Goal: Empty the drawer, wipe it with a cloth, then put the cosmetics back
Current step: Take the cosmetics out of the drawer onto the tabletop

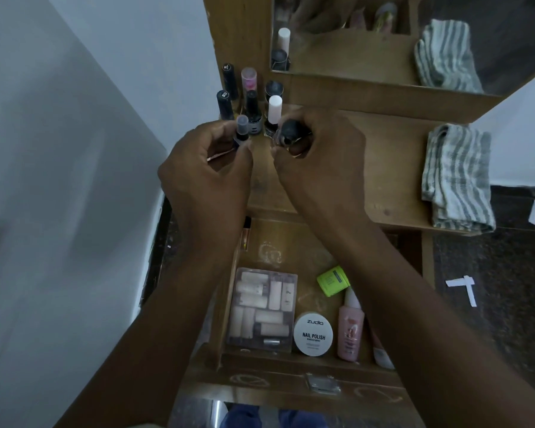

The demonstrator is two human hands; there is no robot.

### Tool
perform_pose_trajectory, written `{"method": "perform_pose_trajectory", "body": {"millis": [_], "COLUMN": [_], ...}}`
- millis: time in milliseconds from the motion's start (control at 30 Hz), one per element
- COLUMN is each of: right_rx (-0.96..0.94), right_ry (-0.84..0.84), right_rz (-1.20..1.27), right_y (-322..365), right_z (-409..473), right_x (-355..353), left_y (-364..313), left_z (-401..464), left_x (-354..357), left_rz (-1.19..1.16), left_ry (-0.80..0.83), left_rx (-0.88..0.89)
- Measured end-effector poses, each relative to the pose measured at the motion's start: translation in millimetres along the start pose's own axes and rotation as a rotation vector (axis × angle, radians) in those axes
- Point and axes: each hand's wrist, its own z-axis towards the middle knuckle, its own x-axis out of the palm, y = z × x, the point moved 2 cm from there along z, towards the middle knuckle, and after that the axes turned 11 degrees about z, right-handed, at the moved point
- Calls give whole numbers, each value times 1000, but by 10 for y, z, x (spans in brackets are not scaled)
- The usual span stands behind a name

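Nearest the camera, the open wooden drawer (260, 239) holds, from left to right, a clear plastic case of pale tubes (261, 310), a round white nail polish remover tub (313, 334), a lime-green box (333, 280) and a pink bottle (349, 330). Above it, over the wooden shelf (389, 168), the left hand (206, 168) pinches a small dark bottle with a grey cap (241, 131), and the right hand (320, 159) curls around a black-capped bottle (289, 134). Just behind them stand several nail polish bottles (252, 109). A striped grey-and-white cloth (456, 177) lies folded at the shelf's right end.
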Motion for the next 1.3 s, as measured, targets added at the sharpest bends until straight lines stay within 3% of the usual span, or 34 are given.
{"method": "perform_pose_trajectory", "body": {"millis": [500, 833, 1133, 1200, 1300], "right_rx": [-49, -5, -80, -100, -82], "right_ry": [-62, -31, 9, 88, 205], "right_rz": [-46, -16, -84, -137, -196], "right_y": [10, -60, -126, -96, -115], "right_z": [90, 36, -201, -389, -763], "right_x": [312, 290, 0, -89, -155], "left_y": [116, 123, 156, 121, 74], "left_z": [126, 0, -161, -313, -573], "left_x": [144, 138, -18, -90, -115], "left_rz": [21, 22, 69, 115, 194], "left_ry": [-38, -15, -4, 31, 218], "left_rx": [28, 26, 31, 84, 233]}}
